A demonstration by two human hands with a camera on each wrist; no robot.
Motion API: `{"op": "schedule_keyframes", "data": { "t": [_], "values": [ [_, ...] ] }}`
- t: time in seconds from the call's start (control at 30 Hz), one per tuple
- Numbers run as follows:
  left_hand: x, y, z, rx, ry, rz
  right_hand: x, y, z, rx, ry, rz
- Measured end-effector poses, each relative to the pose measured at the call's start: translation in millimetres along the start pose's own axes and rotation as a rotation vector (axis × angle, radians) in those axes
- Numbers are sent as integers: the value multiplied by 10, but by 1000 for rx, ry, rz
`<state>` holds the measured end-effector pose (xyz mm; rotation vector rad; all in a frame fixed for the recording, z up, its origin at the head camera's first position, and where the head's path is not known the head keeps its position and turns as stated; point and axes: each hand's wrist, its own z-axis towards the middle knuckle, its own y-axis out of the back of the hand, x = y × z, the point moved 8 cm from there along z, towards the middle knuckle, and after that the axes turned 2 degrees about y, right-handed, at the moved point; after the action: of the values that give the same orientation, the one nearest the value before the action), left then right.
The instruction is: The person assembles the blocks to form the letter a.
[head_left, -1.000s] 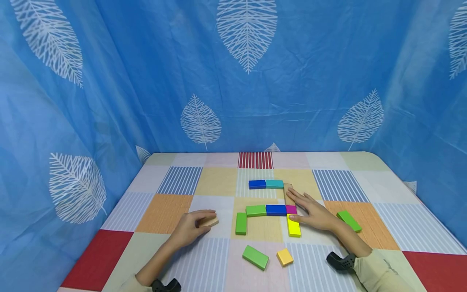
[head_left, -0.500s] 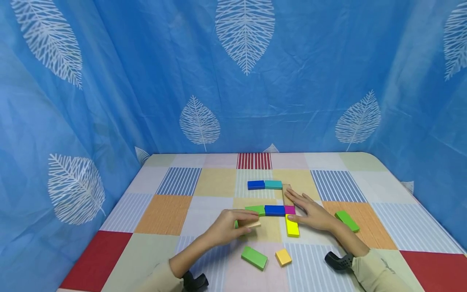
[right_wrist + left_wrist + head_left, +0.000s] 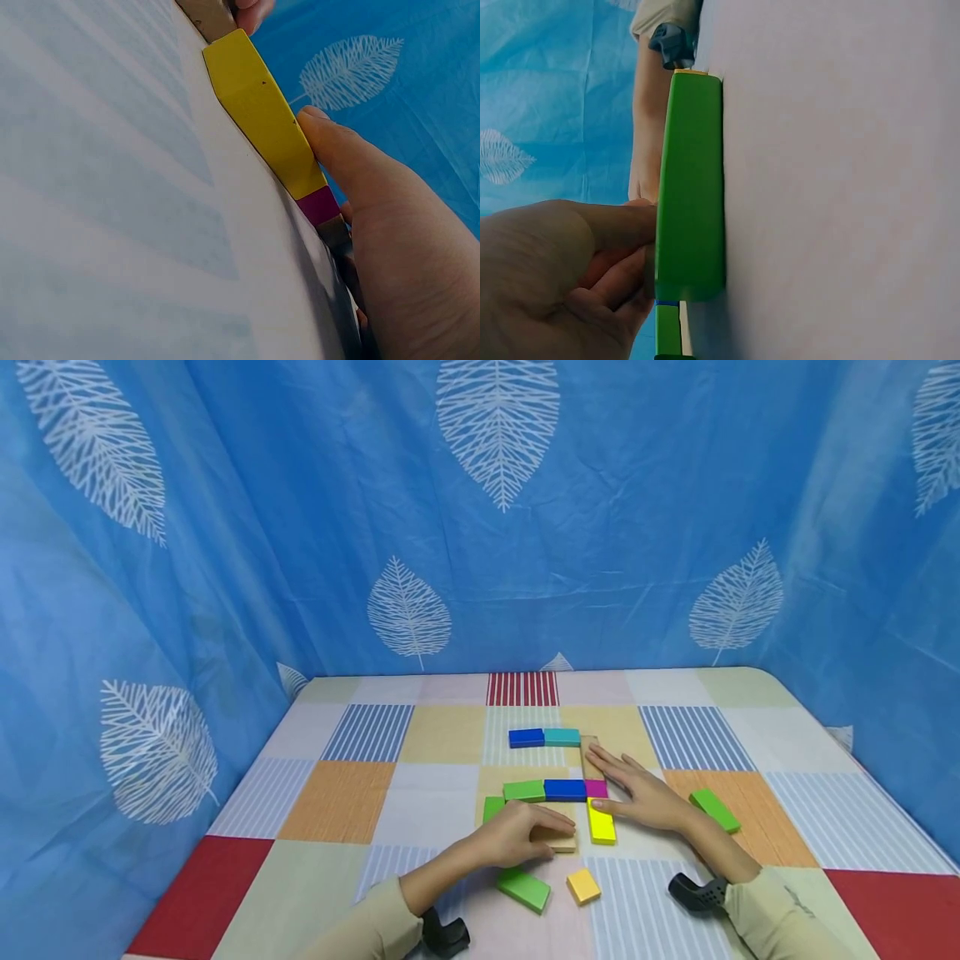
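My left hand (image 3: 513,837) pinches a plain wooden block (image 3: 562,844) between thumb and fingers, low over the cloth, its end close to the near end of a yellow block (image 3: 602,827). My right hand (image 3: 647,802) lies with fingers spread, thumb on the yellow block and fingertips on another plain wooden block (image 3: 588,767). Between those two sits a magenta block (image 3: 597,788). Leftward from it run a blue block (image 3: 565,790) and a green block (image 3: 523,791). The left hand partly covers a second green block (image 3: 492,807). In the right wrist view the thumb touches the yellow block's edge.
A dark blue block (image 3: 527,738) and a teal block (image 3: 562,737) form the far row. Nearer me lie a loose green block (image 3: 523,891) and a small orange-yellow block (image 3: 582,887). Another green block (image 3: 715,811) lies beyond the right forearm. Blue curtains (image 3: 315,527) surround the table.
Carrying the wooden block, my left hand has moved right from the left side of the arrangement to beside the yellow block. The right hand has stayed in place.
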<state>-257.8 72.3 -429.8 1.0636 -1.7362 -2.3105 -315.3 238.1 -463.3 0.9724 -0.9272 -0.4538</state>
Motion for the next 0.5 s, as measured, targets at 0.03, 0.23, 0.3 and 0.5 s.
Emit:
{"op": "schedule_keyframes", "data": {
  "t": [0.03, 0.23, 0.3, 0.5],
  "values": [
    [-2, -2, 2, 2, -3, 1, 0, 4, 1, -1, 0, 2],
    [30, 31, -27, -12, 28, -82, 13, 5, -4, 5, -4, 14],
    [56, 106, -58, -47, 46, -135, 20, 1, -4, 9, -3, 17],
    [256, 425, -242, -211, 40, -177, 27, 13, -1, 1, 0, 6]
  ]
}}
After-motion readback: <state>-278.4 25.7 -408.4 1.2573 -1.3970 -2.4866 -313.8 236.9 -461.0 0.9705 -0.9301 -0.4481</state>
